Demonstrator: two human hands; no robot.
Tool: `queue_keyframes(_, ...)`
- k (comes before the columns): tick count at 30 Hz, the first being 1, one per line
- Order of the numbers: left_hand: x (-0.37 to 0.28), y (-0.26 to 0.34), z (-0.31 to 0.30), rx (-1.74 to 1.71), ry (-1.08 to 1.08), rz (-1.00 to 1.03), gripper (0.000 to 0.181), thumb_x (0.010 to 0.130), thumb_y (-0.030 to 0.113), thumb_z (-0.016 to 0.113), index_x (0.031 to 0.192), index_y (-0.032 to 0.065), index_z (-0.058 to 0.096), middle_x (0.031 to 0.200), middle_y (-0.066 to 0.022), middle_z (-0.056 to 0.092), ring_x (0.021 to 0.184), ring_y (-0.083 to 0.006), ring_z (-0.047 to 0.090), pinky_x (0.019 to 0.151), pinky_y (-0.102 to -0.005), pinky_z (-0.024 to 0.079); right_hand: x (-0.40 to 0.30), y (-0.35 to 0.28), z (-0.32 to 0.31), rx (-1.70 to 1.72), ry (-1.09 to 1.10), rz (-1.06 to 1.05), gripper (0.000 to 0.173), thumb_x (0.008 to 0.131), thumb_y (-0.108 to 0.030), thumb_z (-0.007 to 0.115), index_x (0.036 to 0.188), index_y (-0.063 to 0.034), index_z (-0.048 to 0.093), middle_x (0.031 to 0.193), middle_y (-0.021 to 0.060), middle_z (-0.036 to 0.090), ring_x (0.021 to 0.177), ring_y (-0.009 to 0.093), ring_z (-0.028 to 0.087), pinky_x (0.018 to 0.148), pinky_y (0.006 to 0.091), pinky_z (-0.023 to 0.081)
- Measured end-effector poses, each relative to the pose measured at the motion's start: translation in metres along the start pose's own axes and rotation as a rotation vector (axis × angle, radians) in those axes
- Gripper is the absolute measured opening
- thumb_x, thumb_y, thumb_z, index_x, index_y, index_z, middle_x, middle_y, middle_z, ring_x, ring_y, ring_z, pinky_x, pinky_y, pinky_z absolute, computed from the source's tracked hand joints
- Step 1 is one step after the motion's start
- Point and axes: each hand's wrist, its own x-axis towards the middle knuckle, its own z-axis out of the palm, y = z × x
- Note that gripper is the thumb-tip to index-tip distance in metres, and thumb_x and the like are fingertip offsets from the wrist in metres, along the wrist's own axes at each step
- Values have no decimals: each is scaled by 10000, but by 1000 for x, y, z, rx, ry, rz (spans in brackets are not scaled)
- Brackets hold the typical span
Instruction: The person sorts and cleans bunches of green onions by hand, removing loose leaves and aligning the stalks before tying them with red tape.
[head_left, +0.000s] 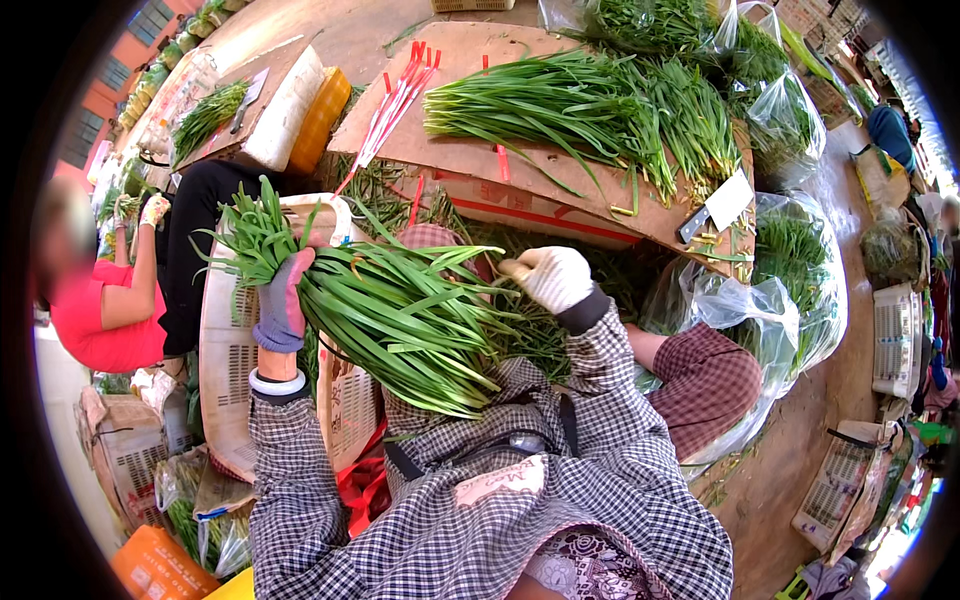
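My left hand (283, 296), in a grey and pink glove, grips a bundle of garlic chives (405, 322) near one end. The long green leaves fan out to the right across my lap, over a checked smock (465, 540). Just beyond the right-hand leaf tips is my right hand (556, 279) in a white knitted glove. Its fingers are bent together towards the leaves; whether they pinch a leaf is too small to tell. Beneath my left forearm stands a white plastic crate (225, 367).
Ahead, a wooden board (465, 161) carries a pile of chives (540, 101), red-and-white ties (394, 105) and a cleaver (727, 202) at its right corner. Clear bags of greens (795, 255) stand on the right. A seated person in a pink shirt (112, 322) is close on the left.
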Motion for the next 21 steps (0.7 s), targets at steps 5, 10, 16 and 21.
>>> queue_keyframes(5,1,35,41,-442,42,-152,278,892,206,533,1079,3,566,1009,-121,630,972,-242,613,900,-362,486,18,-23,-31,235,276,23,333,830,-343,641,979,-49,691,881,192,670,784,308,660,701,373,527)
queue_keyframes(10,17,62,84,-461,-110,-113,262,847,158,569,1073,27,545,965,-124,638,972,-250,621,892,-385,499,35,-68,-26,883,20,-41,474,867,-386,615,1131,9,622,949,184,680,876,195,659,800,303,505)
queue_keyframes(16,57,59,117,-580,-124,-207,243,854,110,568,1083,31,582,959,-90,623,957,-245,613,901,-362,495,-5,-76,-18,1640,-157,-74,910,659,-502,810,1342,-7,468,1191,38,607,1053,86,525,948,253,413)
queue_keyframes(21,71,60,193,-234,-351,106,335,883,183,564,1175,21,583,1103,-114,639,1026,-204,610,884,-329,496,-13,-81,-24,1280,78,-10,622,662,-253,865,1153,18,596,1034,41,671,918,105,602,835,288,492)
